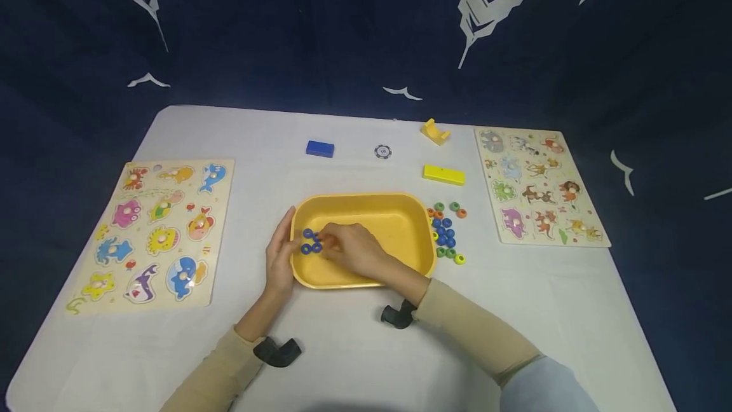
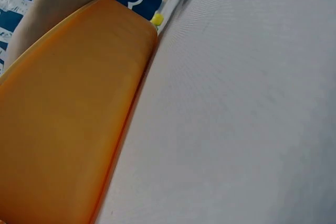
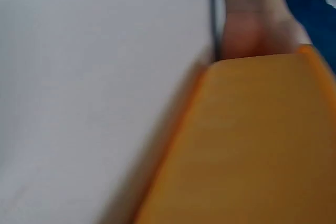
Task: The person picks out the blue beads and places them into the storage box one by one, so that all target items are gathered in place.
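Note:
A yellow tray (image 1: 377, 208) stands in the middle of the white table. My left hand (image 1: 280, 256) holds its left end, fingers along the outside wall and thumb over the rim. Inside the tray my right hand (image 1: 354, 248) reaches across to the left end, fingertips pinching a blue bead (image 1: 316, 236) that they partly cover. Close by lie other blue beads (image 1: 306, 248), grouped near the left wall. Both wrist views mostly show the tray's outer side wall (image 2: 79, 108) and tabletop; the fingertips are hidden there.
Right of the tray lie loose blue beads (image 1: 441, 240), green beads (image 1: 455, 206), orange beads and yellow beads. Behind it are a blue block (image 1: 320, 149), a poker chip (image 1: 383, 152), a yellow bar (image 1: 443, 175) and a yellow curved block (image 1: 436, 132). Picture puzzle boards (image 1: 154, 234) flank both sides.

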Available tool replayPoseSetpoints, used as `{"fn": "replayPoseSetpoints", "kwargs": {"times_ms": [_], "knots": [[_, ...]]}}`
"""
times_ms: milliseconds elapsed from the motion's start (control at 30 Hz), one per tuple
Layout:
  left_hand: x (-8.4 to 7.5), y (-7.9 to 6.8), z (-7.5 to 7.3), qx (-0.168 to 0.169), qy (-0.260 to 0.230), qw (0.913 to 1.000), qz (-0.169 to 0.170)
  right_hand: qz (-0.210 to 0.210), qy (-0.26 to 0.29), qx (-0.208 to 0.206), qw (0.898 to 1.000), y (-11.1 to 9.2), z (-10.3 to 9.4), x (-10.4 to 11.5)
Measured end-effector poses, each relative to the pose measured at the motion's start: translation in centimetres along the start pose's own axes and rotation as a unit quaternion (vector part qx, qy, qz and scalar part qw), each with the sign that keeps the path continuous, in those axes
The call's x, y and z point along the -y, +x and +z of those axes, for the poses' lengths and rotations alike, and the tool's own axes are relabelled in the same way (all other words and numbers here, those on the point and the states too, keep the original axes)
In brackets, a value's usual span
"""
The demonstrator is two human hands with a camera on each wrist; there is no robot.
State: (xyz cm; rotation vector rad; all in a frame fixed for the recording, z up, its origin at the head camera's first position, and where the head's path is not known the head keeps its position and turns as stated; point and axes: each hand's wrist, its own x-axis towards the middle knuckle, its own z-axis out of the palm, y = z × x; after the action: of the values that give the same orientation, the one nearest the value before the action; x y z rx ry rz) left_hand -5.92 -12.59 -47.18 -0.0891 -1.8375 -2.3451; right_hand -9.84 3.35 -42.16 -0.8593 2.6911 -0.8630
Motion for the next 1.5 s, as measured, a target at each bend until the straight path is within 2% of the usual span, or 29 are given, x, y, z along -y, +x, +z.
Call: {"fn": "replayPoseSetpoints", "kwargs": {"times_ms": [67, 167, 233, 333, 400, 500, 667, 733, 867, 967, 1133, 1233, 1333, 1433, 1500], "knots": [[0.0, 0.0, 0.0, 0.001, -0.001, 1.0, -0.004, -0.014, 0.019, -0.021, 1.0, -0.7, -0.6, 0.0], [0.0, 0.0, 0.1, -0.001, 0.005, 1.0, -0.008, -0.05, 0.054, -0.077, 0.994, -2.2, -2.3, -0.1], [0.0, 0.0, 0.1, -0.001, 0.008, 0.9999, -0.009, -0.069, 0.08, -0.124, 0.987, -3.4, -3.7, -0.7], [-0.1, 0.1, 0.1, -0.001, 0.01, 0.9999, -0.011, -0.081, 0.118, -0.205, 0.968, -5.6, -5.7, -2.6], [-0.2, 0.1, 0.1, 0.0, 0.01, 0.9998, -0.015, -0.069, 0.137, -0.249, 0.956, -7.1, -6.8, -4.5], [-0.5, 0.1, 0.2, -0.003, 0.011, 0.9998, -0.017, -0.031, 0.142, -0.3, 0.943, -9.4, -7.7, -7.6], [-1.8, -0.1, 0.6, -0.005, 0.019, 0.9997, -0.017, 0.065, 0.11, -0.349, 0.928, -12.3, -7.2, -12.4], [-2.2, -0.2, 0.8, -0.005, 0.022, 0.9996, -0.019, 0.099, 0.109, -0.354, 0.923, -12.9, -6.7, -13.7], [-2.5, -0.3, 0.8, -0.007, 0.021, 0.9995, -0.022, 0.17, 0.099, -0.326, 0.925, -13.3, -5.8, -14.9], [-2.4, -0.4, 0.8, -0.007, 0.022, 0.9995, -0.021, 0.21, 0.073, -0.297, 0.929, -13.2, -5.3, -15.2], [-1.8, -0.3, 0.6, -0.008, 0.016, 0.9996, -0.023, 0.26, 0.023, -0.266, 0.928, -12.9, -5.1, -14.9], [-0.9, -0.2, 0.2, -0.008, 0.009, 0.9997, -0.022, 0.278, 0.0, -0.247, 0.928, -12.7, -5.2, -14.7], [-0.2, -0.1, 0.0, -0.007, 0.004, 0.9998, -0.015, 0.291, 0.007, -0.237, 0.927, -12.6, -5.3, -14.5], [-0.2, -0.1, 0.0, -0.005, 0.006, 0.9999, -0.014, 0.292, 0.046, -0.253, 0.921, -12.7, -5.8, -14.5], [-0.2, 0.0, 0.1, -0.004, 0.009, 0.9999, -0.013, 0.281, 0.066, -0.278, 0.916, -12.8, -6.3, -14.2]]}}
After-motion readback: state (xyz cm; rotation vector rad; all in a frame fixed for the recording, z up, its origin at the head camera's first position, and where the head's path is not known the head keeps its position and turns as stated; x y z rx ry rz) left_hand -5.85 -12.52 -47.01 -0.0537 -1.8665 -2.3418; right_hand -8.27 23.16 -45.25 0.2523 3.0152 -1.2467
